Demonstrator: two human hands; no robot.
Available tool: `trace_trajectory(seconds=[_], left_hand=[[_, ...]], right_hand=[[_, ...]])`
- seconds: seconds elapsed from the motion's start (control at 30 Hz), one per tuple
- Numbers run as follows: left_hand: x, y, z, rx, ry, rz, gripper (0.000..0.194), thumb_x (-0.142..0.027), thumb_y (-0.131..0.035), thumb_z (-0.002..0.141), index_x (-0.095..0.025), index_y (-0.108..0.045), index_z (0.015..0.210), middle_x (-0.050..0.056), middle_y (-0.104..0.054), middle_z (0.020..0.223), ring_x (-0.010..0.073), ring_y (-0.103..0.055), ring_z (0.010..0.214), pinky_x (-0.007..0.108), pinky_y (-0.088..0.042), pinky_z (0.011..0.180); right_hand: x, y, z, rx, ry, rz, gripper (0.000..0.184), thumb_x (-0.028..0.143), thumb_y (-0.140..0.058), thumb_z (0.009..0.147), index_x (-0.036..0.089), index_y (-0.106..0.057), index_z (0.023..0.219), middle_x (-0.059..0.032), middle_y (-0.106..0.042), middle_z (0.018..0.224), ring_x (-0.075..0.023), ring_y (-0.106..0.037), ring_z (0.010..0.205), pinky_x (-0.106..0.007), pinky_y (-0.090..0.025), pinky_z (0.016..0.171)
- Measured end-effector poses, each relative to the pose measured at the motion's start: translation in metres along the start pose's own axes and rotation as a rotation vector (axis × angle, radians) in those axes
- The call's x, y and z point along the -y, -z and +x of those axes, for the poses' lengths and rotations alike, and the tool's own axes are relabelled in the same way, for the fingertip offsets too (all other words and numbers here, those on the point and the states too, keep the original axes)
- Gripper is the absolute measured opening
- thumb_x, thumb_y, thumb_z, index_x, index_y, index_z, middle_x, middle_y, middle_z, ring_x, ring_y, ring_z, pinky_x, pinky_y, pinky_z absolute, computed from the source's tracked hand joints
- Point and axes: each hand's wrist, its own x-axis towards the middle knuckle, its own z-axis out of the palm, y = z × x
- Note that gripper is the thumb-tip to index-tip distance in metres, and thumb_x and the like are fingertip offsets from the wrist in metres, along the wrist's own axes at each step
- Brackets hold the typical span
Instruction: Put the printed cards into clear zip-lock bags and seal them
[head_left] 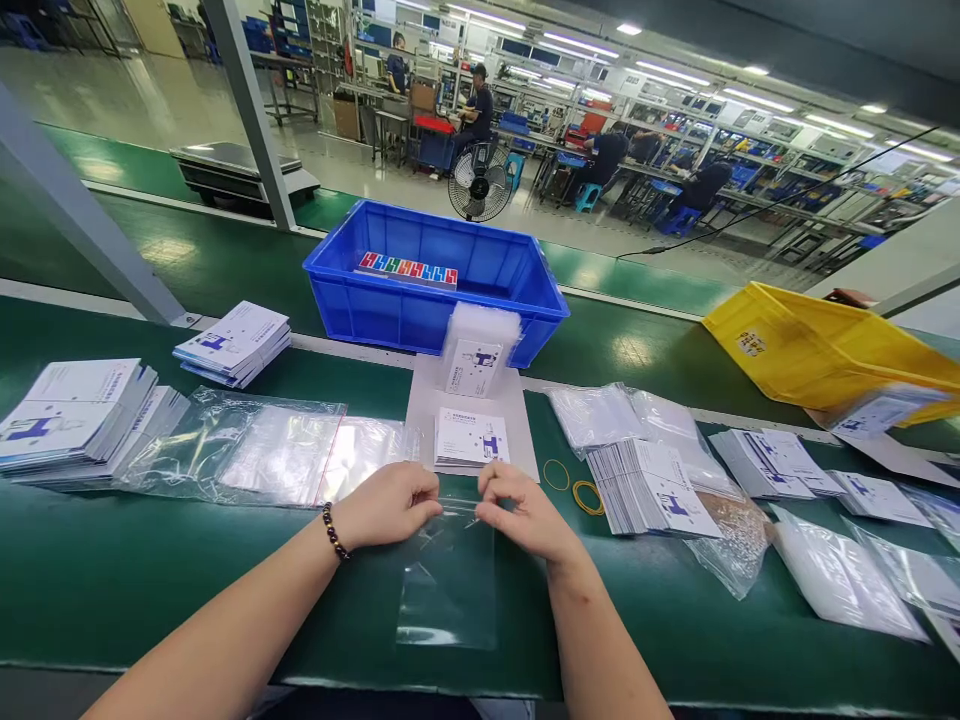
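Clear plastic bag [448, 605] was spread over the green table [225, 590], near the front edge. My left hand [397, 505], beaded bracelet [335, 531] at the wrist, pinched its far edge between thumb and fingers; my right hand [519, 508] pinched the same edge farther along. Just beyond my fingers, a small booklet stack [471, 438] lay on grey card [523, 435]. Yellow rubber bands [587, 498] lay right of my right hand. Blue bin [435, 325] stood behind the booklets.
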Motion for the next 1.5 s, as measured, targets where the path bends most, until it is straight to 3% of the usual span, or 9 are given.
trace_trajectory(seconds=[0.1, 0.23, 0.43, 0.83, 0.93, 1.07, 1.17, 1.3, 1.5], left_hand=[[0.002, -0.003, 0.002, 0.076, 0.017, -0.118, 0.022, -0.03, -0.043, 0.077, -0.017, -0.051, 0.062, -0.001, -0.053, 0.06, 0.0127, -0.046, 0.057, 0.023, -0.034, 0.055], [0.002, -0.007, 0.003, 0.098, 0.026, -0.224, 0.018, -0.029, -0.045, 0.075, -0.016, -0.053, 0.065, -0.001, -0.055, 0.064, 0.0121, -0.048, 0.06, 0.022, -0.036, 0.056], [0.001, -0.014, 0.004, 0.12, 0.02, -0.253, 0.015, -0.027, -0.048, 0.072, -0.016, -0.056, 0.067, -0.001, -0.055, 0.064, 0.0115, -0.047, 0.059, 0.021, -0.036, 0.056], [-0.001, -0.022, 0.008, 0.098, 0.013, -0.252, 0.015, -0.025, -0.05, 0.073, -0.016, -0.059, 0.065, 0.0, -0.057, 0.067, 0.0123, -0.05, 0.064, 0.022, -0.038, 0.061], [-0.001, -0.023, 0.007, 0.093, 0.024, -0.273, 0.015, -0.025, -0.05, 0.072, -0.016, -0.058, 0.065, 0.0, -0.057, 0.067, 0.0125, -0.051, 0.064, 0.022, -0.039, 0.061], [-0.001, -0.023, 0.007, 0.055, 0.021, -0.297, 0.014, -0.025, -0.051, 0.072, -0.016, -0.059, 0.065, 0.0, -0.057, 0.069, 0.0126, -0.051, 0.066, 0.023, -0.04, 0.063], [0.0, -0.021, 0.008, 0.033, 0.051, -0.351, 0.014, -0.025, -0.052, 0.072, -0.017, -0.061, 0.066, 0.001, -0.058, 0.075, 0.0135, -0.053, 0.07, 0.024, -0.041, 0.065], [0.0, -0.022, 0.009, -0.004, 0.076, -0.425, 0.014, -0.025, -0.054, 0.071, -0.016, -0.062, 0.064, 0.002, -0.059, 0.076, 0.0146, -0.054, 0.073, 0.025, -0.042, 0.067], [-0.002, -0.031, 0.009, -0.117, 0.054, -0.509, 0.016, -0.027, -0.054, 0.073, -0.016, -0.062, 0.065, 0.003, -0.055, 0.074, 0.0136, -0.052, 0.072, 0.024, -0.043, 0.065]], right_hand=[[-0.018, -0.009, 0.006, -0.337, -0.011, -0.227, 0.018, 0.03, -0.055, 0.074, 0.02, -0.066, 0.084, -0.0098, -0.046, 0.115, -0.0248, -0.042, 0.108, -0.04, -0.035, 0.09], [-0.042, -0.015, 0.015, -0.518, -0.257, -0.376, 0.029, 0.035, -0.051, 0.076, 0.018, -0.067, 0.092, -0.0136, -0.038, 0.126, -0.0306, -0.034, 0.117, -0.046, -0.031, 0.094], [-0.046, -0.004, 0.022, -0.573, -0.57, -0.258, 0.051, 0.033, -0.048, 0.075, 0.01, -0.046, 0.12, -0.015, -0.055, 0.11, -0.0256, -0.051, 0.099, -0.039, -0.041, 0.084], [-0.042, 0.001, 0.021, -0.631, -0.558, -0.417, 0.042, 0.029, -0.049, 0.072, 0.009, -0.054, 0.108, -0.0152, -0.06, 0.096, -0.0278, -0.052, 0.092, -0.043, -0.04, 0.081], [-0.043, 0.001, 0.021, -0.745, -0.495, -0.245, 0.039, 0.027, -0.05, 0.07, 0.01, -0.054, 0.105, -0.0121, -0.059, 0.092, -0.0246, -0.054, 0.086, -0.043, -0.042, 0.08], [-0.04, 0.005, 0.017, -0.838, -0.366, 0.33, 0.036, 0.031, -0.054, 0.068, 0.015, -0.053, 0.101, -0.005, -0.057, 0.084, -0.0154, -0.057, 0.065, -0.033, -0.05, 0.062], [-0.035, 0.009, 0.012, -0.722, -0.332, 0.558, 0.031, 0.032, -0.063, 0.063, 0.016, -0.057, 0.089, -0.0021, -0.058, 0.078, -0.0113, -0.055, 0.054, -0.027, -0.05, 0.051], [-0.025, 0.012, 0.006, -0.494, -0.329, 0.522, 0.02, 0.031, -0.062, 0.066, 0.016, -0.061, 0.078, -0.0007, -0.06, 0.067, -0.0097, -0.051, 0.049, -0.024, -0.045, 0.047], [-0.008, 0.011, 0.004, 0.154, -0.132, 0.289, 0.013, 0.029, -0.059, 0.07, 0.019, -0.067, 0.069, -0.0026, -0.057, 0.084, -0.0149, -0.054, 0.079, -0.028, -0.044, 0.072]])
